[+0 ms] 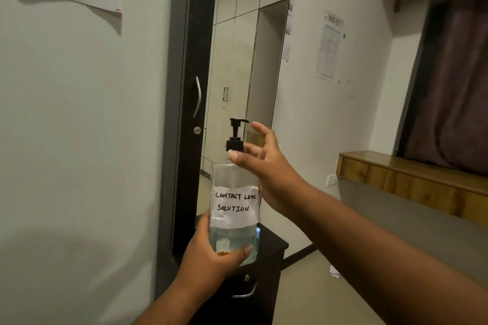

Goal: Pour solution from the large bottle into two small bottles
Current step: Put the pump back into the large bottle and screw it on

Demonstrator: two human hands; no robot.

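early stage: left hand (211,250) grips clear pump-top large bottle (233,208); right hand (264,163) loose beside black pump (235,137), still fitted; nothing poured, small bottles unseen.

A white paper label (233,206) on the clear bottle (233,179) reads "CONTACT LENS SOLUTION" in handwritten black capitals. On the far right wall, a posted sheet (330,45) is headed "WS 12", as far as the blur allows; its smaller print is unreadable.
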